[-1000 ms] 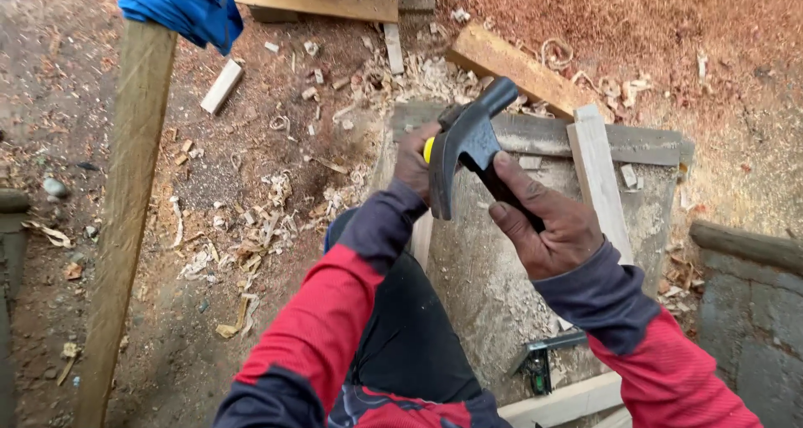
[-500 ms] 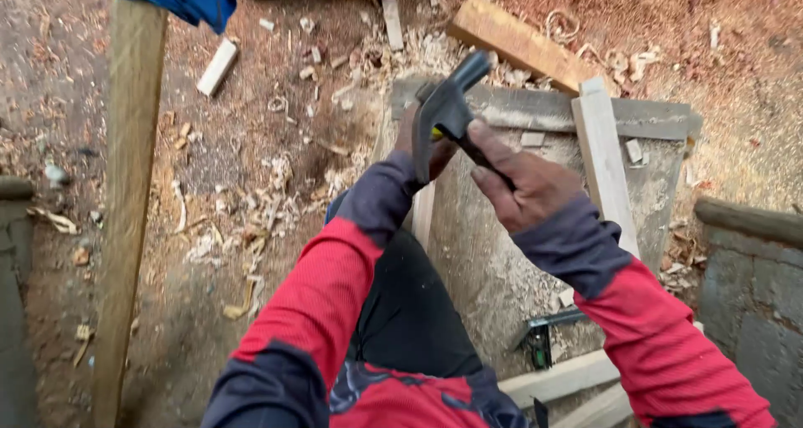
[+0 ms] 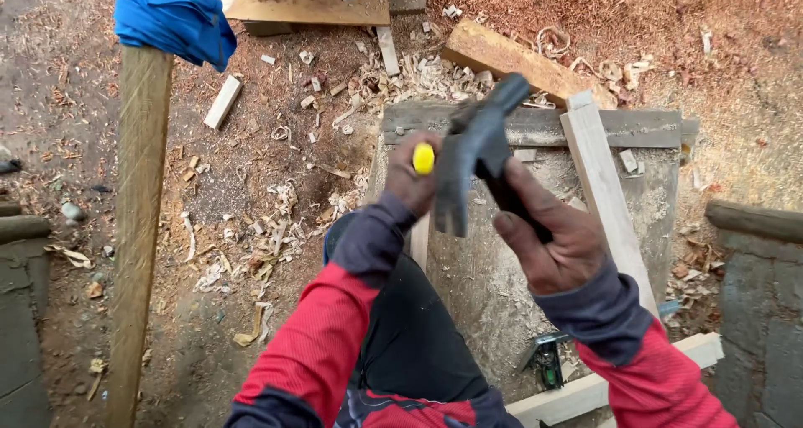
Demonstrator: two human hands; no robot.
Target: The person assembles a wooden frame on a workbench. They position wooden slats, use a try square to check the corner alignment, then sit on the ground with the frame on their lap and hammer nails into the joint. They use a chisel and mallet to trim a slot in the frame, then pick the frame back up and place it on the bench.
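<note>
gripping a claw hammer [image 3: 473, 156] over the grey worktop [image 3: 502, 286], right hand [image 3: 552, 244] fingers clamp its handle; left hand [image 3: 410, 181] pinches what looks like a yellow-capped chisel [image 3: 424, 158]. a glancing blow could strike the left knuckles.

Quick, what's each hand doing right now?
Left hand: closed around a tool with a yellow butt end; the rest of it is hidden.
Right hand: closed on the dark handle of a grey steel claw hammer.

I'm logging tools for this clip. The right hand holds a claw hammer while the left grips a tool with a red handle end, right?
Not quite: the handle end in the left hand is yellow, not red, as the head view shows. The right hand does hold the claw hammer.
</note>
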